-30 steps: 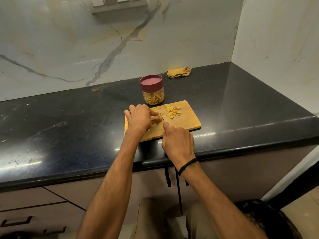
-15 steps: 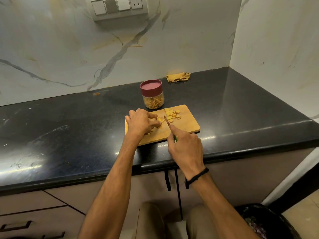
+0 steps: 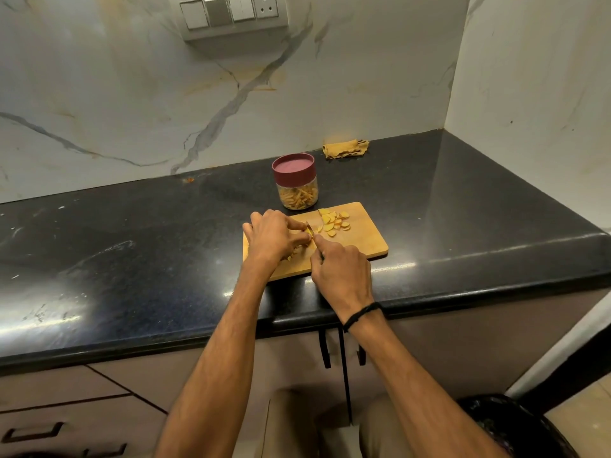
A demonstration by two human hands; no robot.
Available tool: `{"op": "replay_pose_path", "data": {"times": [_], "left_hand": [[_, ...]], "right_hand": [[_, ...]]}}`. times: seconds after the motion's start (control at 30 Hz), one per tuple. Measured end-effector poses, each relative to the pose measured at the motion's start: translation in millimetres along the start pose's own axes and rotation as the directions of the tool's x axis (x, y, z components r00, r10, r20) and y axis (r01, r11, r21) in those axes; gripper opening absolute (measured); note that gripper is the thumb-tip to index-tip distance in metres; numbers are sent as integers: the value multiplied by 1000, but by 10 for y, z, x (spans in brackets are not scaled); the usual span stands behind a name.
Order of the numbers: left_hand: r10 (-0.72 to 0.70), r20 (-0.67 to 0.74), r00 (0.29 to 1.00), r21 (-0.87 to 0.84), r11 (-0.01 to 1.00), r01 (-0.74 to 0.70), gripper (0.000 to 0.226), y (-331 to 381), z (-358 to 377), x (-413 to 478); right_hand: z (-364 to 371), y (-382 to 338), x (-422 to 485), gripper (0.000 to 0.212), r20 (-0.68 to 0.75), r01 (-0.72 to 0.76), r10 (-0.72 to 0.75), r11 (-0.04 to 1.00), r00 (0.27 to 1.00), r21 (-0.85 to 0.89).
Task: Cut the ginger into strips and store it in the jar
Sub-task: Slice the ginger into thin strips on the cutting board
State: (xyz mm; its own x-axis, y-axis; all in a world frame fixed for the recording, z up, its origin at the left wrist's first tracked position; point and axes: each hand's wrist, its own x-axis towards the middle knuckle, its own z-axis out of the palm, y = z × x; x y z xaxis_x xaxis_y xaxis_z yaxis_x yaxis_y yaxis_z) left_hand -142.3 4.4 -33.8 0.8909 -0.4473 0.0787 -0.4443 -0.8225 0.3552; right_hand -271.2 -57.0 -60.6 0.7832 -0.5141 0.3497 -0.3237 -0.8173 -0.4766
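Marble wall [image 3: 99,94] w/ switch panel [image 3: 231,14], black counter [image 3: 132,242].

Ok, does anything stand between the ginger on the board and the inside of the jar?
Yes: the maroon lid sits on the jar, closing its mouth. Nothing else visible lies between the ginger slices and the jar.

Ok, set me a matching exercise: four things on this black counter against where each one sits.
1. clear jar with maroon lid
2. crumpled yellow cloth
3. pale ginger slices
4. rectangular wooden cutting board

a. on top of the board
b. against the marble back wall
c. near the front edge of the black counter
d. just behind the board

Pairs: 1-d, 2-b, 3-a, 4-c
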Motion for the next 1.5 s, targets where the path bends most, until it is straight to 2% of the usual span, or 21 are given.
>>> {"op": "replay_pose_path", "data": {"times": [0.3,0.6,0.77,1.07,1.5], "left_hand": [[-10,-23,1000,17,1000,11,33,24,4,-18],[-27,-26,999,39,999,28,34,33,14,-14],[-25,-44,999,25,999,26,33,43,5,-21],[-44,-73,996,-21,999,42,25,45,6,-16],[-15,-45,999,-51,999,13,22,-9,25,24]], "right_hand": [[-25,-55,80,28,69,13,-4,991,998,-137],[-138,-28,-303,39,107,-7,25,985,994,-171],[-257,46,-455,39,102,-54,63,995,993,-85],[-189,4,-97,39,43,-91,88,993,995,71],[32,-12,44,38,34,-45,44,998,998,32]]}}
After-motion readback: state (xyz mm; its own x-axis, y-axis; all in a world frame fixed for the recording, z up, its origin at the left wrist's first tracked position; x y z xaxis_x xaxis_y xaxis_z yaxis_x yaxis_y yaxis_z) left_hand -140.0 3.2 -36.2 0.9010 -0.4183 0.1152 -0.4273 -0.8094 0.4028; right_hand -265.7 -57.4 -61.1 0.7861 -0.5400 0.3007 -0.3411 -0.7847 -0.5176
